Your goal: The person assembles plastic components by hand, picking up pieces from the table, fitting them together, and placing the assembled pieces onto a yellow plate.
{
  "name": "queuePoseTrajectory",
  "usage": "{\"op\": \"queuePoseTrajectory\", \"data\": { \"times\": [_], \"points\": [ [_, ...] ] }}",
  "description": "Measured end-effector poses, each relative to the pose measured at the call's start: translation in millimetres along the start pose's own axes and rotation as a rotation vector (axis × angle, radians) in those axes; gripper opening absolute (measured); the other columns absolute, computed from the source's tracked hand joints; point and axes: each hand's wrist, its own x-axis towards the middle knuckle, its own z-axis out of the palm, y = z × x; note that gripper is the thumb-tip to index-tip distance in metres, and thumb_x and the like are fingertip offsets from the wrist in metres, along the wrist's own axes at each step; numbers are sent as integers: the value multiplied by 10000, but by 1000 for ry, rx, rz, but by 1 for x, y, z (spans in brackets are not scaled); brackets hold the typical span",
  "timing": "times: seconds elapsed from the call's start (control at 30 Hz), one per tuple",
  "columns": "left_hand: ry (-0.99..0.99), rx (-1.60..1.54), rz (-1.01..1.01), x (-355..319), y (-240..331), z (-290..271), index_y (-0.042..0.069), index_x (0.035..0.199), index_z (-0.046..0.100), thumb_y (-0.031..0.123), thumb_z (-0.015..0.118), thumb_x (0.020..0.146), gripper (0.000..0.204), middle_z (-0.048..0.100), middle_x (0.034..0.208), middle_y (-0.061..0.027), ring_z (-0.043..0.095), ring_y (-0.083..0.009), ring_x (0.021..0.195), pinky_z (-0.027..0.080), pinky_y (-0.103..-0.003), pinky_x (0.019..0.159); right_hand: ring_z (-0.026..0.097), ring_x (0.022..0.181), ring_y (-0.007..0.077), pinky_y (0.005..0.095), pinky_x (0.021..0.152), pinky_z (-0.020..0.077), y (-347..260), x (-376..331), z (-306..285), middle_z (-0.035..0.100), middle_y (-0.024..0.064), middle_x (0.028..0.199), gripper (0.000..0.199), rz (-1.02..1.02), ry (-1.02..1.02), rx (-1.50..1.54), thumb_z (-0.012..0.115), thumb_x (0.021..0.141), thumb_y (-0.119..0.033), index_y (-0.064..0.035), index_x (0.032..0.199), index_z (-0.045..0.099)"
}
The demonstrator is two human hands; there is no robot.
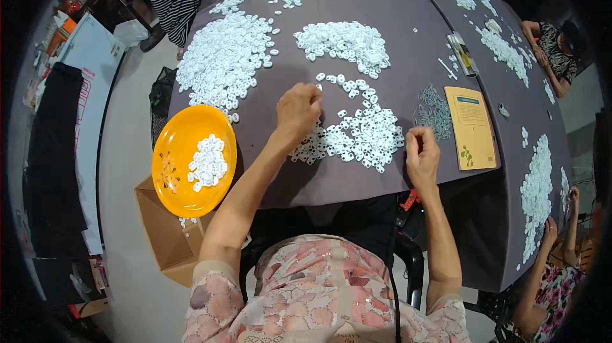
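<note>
Small white plastic pieces [373, 132] with dark holes lie in a loose heap between my two hands. My left hand [298, 112] is over the left part of this heap, its fingers closed beside a white piece at the fingertips; whether they grip it is unclear. My right hand [422, 155] is closed, thumb against curled fingers, at the right edge of the heap. What it may hold is too small to make out. Beyond it sits a pile of thin grey pieces [433, 112], like small nails or screws. Another white pile [344, 43] lies farther out.
At the left, a yellow oval tray [167, 180] with white pieces stands above a cardboard box [172, 241]. A large white heap [223, 56] lies far left. A tan notebook [472, 132] and a clear-and-yellow packet [462, 55] lie right. Other people sit around the grey-covered table [274, 180].
</note>
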Motion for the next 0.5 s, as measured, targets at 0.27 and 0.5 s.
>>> {"op": "queuePoseTrajectory", "data": {
  "times": [0.27,0.5],
  "points": [
    [-5,-32,91,45,1,46,101,979,643,125,561,797,201,590,888,-127,582,-312,844,449,-409,732,533,614,226,320,569,419,-1,-3,4,554,122,720,48,54,-33,49,552,836,-27,9,852,525],
    [-224,-4,128,43,3,44,118,1099,607,156,572,814,290,572,882,-121,572,-306,843,440,-406,734,475,610,125,258,564,392,0,-1,7,522,70,695,22,-18,-40,1,542,834,-16,3,834,530]
  ]
}}
